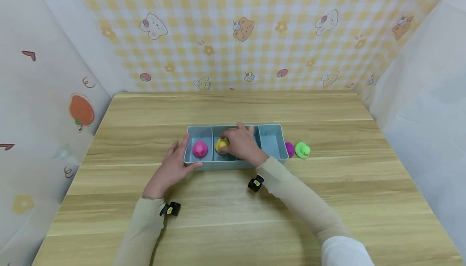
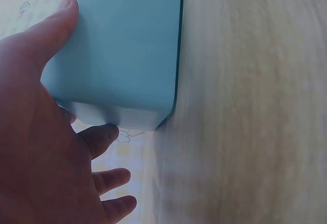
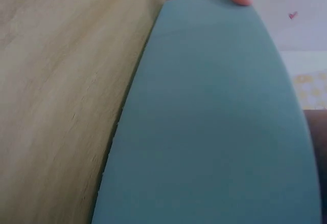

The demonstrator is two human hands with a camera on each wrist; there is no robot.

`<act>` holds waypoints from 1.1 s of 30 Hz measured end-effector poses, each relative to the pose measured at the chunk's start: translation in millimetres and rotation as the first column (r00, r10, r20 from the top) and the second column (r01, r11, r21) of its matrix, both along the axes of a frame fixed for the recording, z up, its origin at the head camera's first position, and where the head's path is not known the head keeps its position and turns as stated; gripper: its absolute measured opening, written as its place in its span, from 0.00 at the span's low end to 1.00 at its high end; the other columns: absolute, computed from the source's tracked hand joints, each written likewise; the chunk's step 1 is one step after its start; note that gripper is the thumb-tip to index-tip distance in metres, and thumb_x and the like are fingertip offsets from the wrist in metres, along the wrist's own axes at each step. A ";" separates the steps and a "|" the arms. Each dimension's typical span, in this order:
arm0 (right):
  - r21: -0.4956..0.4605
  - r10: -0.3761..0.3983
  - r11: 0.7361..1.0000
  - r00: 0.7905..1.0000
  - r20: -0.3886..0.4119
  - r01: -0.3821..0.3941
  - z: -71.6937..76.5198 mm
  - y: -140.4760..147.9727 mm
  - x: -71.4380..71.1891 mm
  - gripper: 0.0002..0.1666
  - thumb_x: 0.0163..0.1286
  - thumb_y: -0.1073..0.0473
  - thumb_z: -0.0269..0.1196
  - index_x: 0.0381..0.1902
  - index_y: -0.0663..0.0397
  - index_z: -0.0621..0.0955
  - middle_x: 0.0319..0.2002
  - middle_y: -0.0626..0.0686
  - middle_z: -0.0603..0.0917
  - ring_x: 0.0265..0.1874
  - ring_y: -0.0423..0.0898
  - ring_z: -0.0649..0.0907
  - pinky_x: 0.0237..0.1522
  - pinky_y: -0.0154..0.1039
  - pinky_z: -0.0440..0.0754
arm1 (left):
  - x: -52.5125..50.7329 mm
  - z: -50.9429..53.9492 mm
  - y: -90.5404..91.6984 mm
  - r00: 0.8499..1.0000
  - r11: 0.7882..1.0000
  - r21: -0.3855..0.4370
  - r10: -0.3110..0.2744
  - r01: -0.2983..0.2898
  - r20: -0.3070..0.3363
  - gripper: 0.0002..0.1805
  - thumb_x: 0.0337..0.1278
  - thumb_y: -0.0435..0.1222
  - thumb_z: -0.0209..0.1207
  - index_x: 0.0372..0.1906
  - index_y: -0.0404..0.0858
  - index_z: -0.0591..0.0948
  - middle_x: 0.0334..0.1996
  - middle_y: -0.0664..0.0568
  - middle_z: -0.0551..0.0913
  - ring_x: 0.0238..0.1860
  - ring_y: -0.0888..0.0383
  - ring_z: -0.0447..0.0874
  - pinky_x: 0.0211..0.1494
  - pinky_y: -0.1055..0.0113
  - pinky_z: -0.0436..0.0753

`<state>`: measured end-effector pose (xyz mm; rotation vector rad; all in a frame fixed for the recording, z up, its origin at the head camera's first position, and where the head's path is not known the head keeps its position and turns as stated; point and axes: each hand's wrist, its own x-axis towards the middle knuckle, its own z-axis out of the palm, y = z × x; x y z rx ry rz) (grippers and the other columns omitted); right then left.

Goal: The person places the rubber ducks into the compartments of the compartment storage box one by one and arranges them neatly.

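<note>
A blue-grey box (image 1: 273,141) with several compartments lies on the wooden table. My left hand (image 1: 172,169) rests on its left end, the thumb along the front wall and fingers at the end wall; the left wrist view shows this hand (image 2: 46,127) against the box (image 2: 122,45). In the leftmost compartment sits a pink duck (image 1: 200,149). My right hand (image 1: 243,143) pinches a yellow duck (image 1: 221,145) in the second compartment. The third compartment is mostly hidden under that hand; the rightmost holds nothing. The right wrist view shows mainly the box's front wall (image 3: 204,106).
Just right of the box are a purple toy (image 1: 289,149), partly hidden by its wall, and a green duck (image 1: 302,150). A patterned cloth (image 1: 225,35) hangs behind the table (image 1: 225,209), with white sheets on both sides.
</note>
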<state>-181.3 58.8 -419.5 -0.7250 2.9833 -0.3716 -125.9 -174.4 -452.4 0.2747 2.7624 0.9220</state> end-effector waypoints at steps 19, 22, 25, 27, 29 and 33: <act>-0.425 0.104 0.893 0.988 -0.118 -0.145 4.4 28.8 -1.0 0.13 0.59 0.51 0.69 0.36 0.53 0.88 0.32 0.46 0.88 0.30 0.49 0.81 0.37 0.39 0.74 | -0.9 -1.2 0.2 0.999 1.000 -0.014 -0.013 0.013 -0.035 0.57 0.54 0.62 0.58 0.77 0.47 0.38 0.73 0.36 0.55 0.73 0.32 0.40 0.61 0.27 0.58; -0.475 0.088 0.869 0.988 -0.130 -0.140 5.8 36.3 -0.5 0.12 0.59 0.53 0.70 0.36 0.55 0.88 0.32 0.48 0.88 0.28 0.51 0.80 0.30 0.34 0.72 | -1.5 -1.0 1.3 0.999 1.000 -0.013 -0.014 0.014 -0.043 0.57 0.54 0.62 0.58 0.77 0.47 0.38 0.73 0.36 0.56 0.73 0.31 0.40 0.61 0.27 0.58; -0.499 0.073 0.856 0.988 -0.137 -0.132 7.0 43.7 0.4 0.12 0.58 0.53 0.71 0.36 0.55 0.88 0.32 0.48 0.88 0.28 0.50 0.80 0.30 0.33 0.73 | -1.4 -0.7 2.2 0.999 1.000 -0.015 -0.022 0.021 -0.049 0.57 0.54 0.62 0.58 0.77 0.46 0.38 0.72 0.35 0.56 0.73 0.31 0.40 0.61 0.27 0.58; -0.509 0.065 0.851 0.988 -0.140 -0.128 8.4 49.2 2.0 0.12 0.57 0.53 0.71 0.35 0.55 0.88 0.32 0.48 0.88 0.29 0.49 0.81 0.30 0.34 0.74 | -1.5 -1.3 1.5 0.999 1.000 -0.019 -0.025 0.024 -0.047 0.57 0.54 0.62 0.58 0.77 0.47 0.38 0.73 0.36 0.56 0.73 0.31 0.40 0.61 0.27 0.58; -0.523 0.057 0.844 0.988 -0.141 -0.123 10.6 55.2 4.3 0.12 0.57 0.54 0.71 0.35 0.55 0.88 0.32 0.48 0.88 0.29 0.50 0.81 0.30 0.36 0.75 | -1.5 -1.5 0.6 0.999 0.999 -0.025 -0.029 0.028 -0.046 0.57 0.54 0.62 0.58 0.77 0.47 0.38 0.73 0.36 0.56 0.73 0.31 0.40 0.61 0.27 0.58; -0.552 0.034 0.826 0.988 -0.148 -0.111 14.9 69.2 8.1 0.11 0.56 0.55 0.72 0.34 0.57 0.88 0.31 0.49 0.88 0.30 0.52 0.81 0.31 0.42 0.79 | -2.0 -1.8 -0.5 0.999 0.999 -0.029 -0.030 0.029 -0.045 0.57 0.54 0.62 0.58 0.77 0.47 0.37 0.73 0.35 0.56 0.73 0.31 0.40 0.61 0.27 0.59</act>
